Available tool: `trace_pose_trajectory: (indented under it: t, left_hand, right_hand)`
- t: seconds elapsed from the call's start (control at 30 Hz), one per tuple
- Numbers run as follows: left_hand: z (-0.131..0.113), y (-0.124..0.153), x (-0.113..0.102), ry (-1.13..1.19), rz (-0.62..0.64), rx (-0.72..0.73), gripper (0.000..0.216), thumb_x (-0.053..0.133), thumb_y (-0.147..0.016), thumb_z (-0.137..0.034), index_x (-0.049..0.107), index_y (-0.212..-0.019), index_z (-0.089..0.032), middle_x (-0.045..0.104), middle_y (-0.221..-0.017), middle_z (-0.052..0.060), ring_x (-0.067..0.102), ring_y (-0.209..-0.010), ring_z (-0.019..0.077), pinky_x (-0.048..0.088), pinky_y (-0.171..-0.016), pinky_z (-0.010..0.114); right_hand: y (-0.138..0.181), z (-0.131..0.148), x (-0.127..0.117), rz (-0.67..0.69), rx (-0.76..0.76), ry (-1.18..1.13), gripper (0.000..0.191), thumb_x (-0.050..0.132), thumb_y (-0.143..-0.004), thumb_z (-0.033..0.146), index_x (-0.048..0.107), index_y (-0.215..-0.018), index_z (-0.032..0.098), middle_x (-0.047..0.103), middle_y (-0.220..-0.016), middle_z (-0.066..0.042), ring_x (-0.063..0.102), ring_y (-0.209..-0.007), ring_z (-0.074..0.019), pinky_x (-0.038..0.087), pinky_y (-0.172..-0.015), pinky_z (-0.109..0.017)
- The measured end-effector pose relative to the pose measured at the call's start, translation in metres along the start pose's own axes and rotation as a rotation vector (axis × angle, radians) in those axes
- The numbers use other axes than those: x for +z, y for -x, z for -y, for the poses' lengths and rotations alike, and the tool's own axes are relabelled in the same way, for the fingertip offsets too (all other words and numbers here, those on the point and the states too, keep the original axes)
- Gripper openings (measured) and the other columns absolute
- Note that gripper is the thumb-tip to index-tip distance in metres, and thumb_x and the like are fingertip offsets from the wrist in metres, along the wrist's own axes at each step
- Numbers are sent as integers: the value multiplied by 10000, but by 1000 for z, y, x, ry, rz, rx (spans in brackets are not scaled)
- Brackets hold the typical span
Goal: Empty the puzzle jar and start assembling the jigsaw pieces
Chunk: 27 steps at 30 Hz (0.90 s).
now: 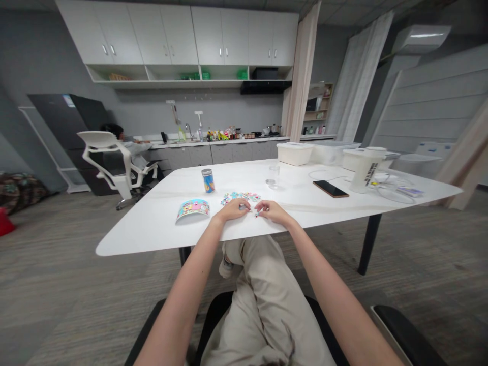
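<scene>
Small colourful jigsaw puzzle pieces (241, 195) lie in a loose pile on the white table, just beyond my hands. My right hand (273, 211) pinches a puzzle piece (256, 214) between thumb and fingertips, low over the tabletop. Close beside it, my left hand (233, 209) rests at the near side of the pile with its thumb and fingers drawn together; what sits at the fingertips is too small to make out. To the left lies a curved, bent picture sheet (193, 208) with cartoon figures. Behind that stands a cartoon-printed can (208, 181) with a silvery lid.
A clear container (273, 175) and its round lid stand past the pile. On the right of the table (145, 229) are a phone (330, 188), a white tumbler (366, 173), cables and storage boxes (294, 154). Another person sits by the white chair (109, 152) at far left.
</scene>
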<state>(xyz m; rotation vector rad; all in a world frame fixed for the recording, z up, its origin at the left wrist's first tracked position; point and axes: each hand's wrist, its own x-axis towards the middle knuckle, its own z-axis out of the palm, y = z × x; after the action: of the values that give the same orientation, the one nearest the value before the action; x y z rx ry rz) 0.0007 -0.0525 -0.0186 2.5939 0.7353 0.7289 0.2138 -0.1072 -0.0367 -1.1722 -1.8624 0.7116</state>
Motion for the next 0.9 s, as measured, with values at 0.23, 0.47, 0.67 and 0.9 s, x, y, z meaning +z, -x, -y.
trace_pose_trajectory:
  t: [0.23, 0.47, 0.67, 0.9]
  left_hand:
    - [-5, 3, -4, 83, 32, -105, 168, 582, -764, -197, 706, -871, -161, 727, -963, 58, 649, -945, 189, 472, -924, 312]
    - [-6, 1, -5, 174, 54, -127, 135, 609, -758, -251, 696, -796, -155, 718, -847, 45, 631, -839, 177, 474, -858, 305]
    - [-6, -1, -5, 302, 13, -132, 181, 663, -753, -311, 669, -792, -134, 689, -783, 40, 605, -755, 154, 484, -773, 286]
    - [-6, 0, -5, 361, 79, -184, 231, 674, -750, -330, 710, -848, -124, 707, -763, 41, 614, -718, 147, 476, -727, 273]
  right_hand:
    - [1, -4, 0, -48, 15, 60, 233, 621, -667, 93, 736, -863, 142, 707, -861, -43, 527, -646, -115, 426, -621, -226]
    - [0, -1, 2, -117, 65, 214, 191, 617, -707, 85, 766, -815, 136, 695, -878, -76, 584, -709, -140, 454, -684, -241]
    - [1, -1, 5, -99, 1, 274, 125, 722, -687, 178, 778, -797, 155, 678, -823, -57, 576, -701, -146, 445, -676, -246]
    - [2, 1, 4, -79, 3, 234, 152, 646, -714, 109, 768, -780, 171, 697, -807, -43, 572, -712, -137, 448, -715, -246]
